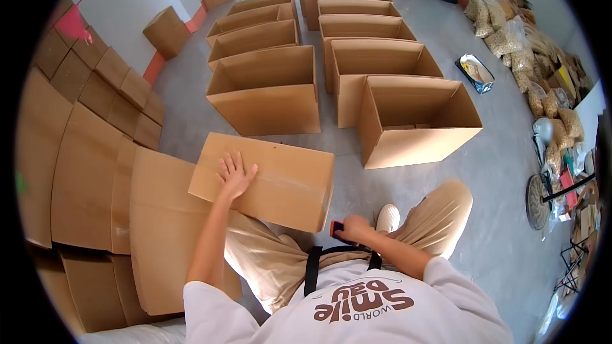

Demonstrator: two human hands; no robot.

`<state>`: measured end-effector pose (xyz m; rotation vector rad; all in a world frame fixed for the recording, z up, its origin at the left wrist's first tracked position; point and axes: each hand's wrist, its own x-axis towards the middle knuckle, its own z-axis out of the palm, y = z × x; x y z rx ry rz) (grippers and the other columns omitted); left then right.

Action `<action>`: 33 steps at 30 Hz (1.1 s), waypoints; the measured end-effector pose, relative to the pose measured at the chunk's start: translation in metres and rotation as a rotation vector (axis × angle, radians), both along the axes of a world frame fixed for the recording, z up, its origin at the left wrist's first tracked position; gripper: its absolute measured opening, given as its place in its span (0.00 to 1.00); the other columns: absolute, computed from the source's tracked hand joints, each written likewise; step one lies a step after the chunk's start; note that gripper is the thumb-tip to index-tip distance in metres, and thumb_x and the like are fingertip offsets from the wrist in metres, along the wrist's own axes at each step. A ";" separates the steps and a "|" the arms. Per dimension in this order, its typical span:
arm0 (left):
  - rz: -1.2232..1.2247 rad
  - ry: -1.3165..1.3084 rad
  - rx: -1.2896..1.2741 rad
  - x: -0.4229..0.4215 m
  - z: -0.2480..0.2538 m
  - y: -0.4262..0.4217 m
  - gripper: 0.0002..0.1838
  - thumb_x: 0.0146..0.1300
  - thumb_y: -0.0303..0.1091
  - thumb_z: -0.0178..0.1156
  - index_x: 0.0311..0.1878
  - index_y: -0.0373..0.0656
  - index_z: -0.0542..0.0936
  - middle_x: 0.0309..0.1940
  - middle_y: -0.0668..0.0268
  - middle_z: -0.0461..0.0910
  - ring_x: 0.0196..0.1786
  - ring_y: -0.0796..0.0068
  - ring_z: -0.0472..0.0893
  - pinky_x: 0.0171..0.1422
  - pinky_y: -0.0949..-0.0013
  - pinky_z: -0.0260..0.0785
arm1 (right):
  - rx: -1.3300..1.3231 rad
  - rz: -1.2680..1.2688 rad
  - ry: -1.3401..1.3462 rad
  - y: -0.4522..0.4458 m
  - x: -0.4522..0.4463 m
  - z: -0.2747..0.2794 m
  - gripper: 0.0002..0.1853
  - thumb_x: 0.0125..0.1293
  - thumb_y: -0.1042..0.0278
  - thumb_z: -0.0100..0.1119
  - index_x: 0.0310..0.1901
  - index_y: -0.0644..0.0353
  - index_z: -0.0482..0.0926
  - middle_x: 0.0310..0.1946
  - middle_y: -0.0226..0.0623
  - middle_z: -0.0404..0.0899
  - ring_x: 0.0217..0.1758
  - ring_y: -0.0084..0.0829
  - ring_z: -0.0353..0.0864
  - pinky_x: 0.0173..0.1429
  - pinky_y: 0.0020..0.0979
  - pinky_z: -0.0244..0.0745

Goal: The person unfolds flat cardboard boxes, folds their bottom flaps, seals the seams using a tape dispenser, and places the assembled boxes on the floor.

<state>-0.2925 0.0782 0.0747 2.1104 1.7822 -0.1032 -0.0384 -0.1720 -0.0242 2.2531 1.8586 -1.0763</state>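
My left hand (236, 176) lies flat with spread fingers on the upper face of a closed cardboard box (280, 175). The box is tilted in front of my legs, and a faint seam runs along its face. At its lower right corner, my right hand (355, 229) is wrapped around a small orange-and-black tool (338, 229). Part of this tool is hidden by the fingers, so its exact kind does not show. The tool is close to the box's end, and I cannot tell whether they touch.
Two rows of open cardboard boxes (262, 109) stand ahead on the grey floor (503, 165). Closed cartons (89, 172) are stacked at left. A small blue-and-white tray (475, 74) lies at right, near filled clear bags (510, 41) and a round-based stand (537, 202).
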 end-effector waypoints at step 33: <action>0.406 -1.275 0.915 -0.086 0.112 -0.076 0.40 0.63 0.52 0.57 0.70 0.41 0.51 0.68 0.54 0.54 0.69 0.64 0.55 0.71 0.60 0.49 | 1.279 -0.560 0.613 0.091 0.060 0.185 0.14 0.68 0.67 0.49 0.50 0.68 0.65 0.39 0.43 0.74 0.41 0.32 0.74 0.48 0.29 0.67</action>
